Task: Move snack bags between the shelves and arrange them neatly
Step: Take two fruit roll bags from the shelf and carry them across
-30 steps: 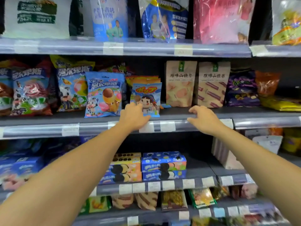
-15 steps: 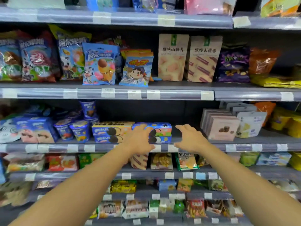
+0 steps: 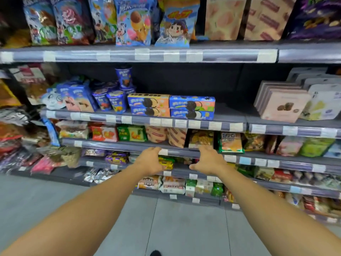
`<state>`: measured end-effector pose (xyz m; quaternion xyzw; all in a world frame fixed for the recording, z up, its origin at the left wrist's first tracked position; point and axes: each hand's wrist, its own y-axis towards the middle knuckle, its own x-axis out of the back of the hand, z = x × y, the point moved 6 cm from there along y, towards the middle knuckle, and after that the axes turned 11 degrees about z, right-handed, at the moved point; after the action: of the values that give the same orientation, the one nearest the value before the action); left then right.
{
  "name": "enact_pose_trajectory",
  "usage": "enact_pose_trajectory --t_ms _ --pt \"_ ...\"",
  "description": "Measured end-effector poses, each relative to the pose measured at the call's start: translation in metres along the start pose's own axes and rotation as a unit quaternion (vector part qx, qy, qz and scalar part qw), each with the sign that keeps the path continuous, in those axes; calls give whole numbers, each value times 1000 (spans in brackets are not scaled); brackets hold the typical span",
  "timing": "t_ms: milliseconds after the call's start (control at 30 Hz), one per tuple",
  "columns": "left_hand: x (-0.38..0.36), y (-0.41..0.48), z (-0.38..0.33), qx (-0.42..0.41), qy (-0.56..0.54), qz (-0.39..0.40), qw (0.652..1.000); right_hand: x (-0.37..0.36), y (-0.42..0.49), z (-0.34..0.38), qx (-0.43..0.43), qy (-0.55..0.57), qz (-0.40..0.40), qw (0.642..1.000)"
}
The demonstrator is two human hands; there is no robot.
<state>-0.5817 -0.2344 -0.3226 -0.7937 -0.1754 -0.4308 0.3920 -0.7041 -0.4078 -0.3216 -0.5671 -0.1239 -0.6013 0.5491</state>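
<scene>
Both my arms reach forward toward the lower shelves of a snack rack. My left hand (image 3: 149,160) hovers at the front rail of a low shelf (image 3: 129,147), fingers apart, holding nothing. My right hand (image 3: 207,160) is beside it, spread and empty, just under a brown snack bag with a waffle picture (image 3: 201,138). Two tan striped bags (image 3: 167,134) stand above and between the hands. A yellow bag (image 3: 166,162) lies on the shelf below, between them. On the top shelf stand a blue cartoon-child bag (image 3: 175,24) and a blue ice-cream bag (image 3: 133,21).
Blue cookie boxes (image 3: 171,107) are stacked on the middle shelf, with blue cups (image 3: 114,100) to their left and pale pink boxes (image 3: 282,102) at the right. A green-edged bag (image 3: 231,143) stands right of my right hand. Grey floor (image 3: 166,228) lies below.
Both hands have dropped from the upper shelf's edge, past the cookie-box shelf, down to the lower shelves. The view has tilted down with them; the hands stay empty.
</scene>
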Motion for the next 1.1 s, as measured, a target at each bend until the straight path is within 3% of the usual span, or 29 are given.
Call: enact_pose_trajectory --t_ms 233,500,833,1100 --pt "14 34 36 -5 -113 -29 993 -10 38 20 -29 40 -6 999" --pt "2 130 99 8 -207 -27 978 -50 142 30 -84 111 14 990" --pt "-17 282 158 3 -297 -83 951 -84 279 -4 -87 310 -107 941" --pt "4 353 187 -5 -383 -187 905 -62 334 -23 -96 373 -279 879"
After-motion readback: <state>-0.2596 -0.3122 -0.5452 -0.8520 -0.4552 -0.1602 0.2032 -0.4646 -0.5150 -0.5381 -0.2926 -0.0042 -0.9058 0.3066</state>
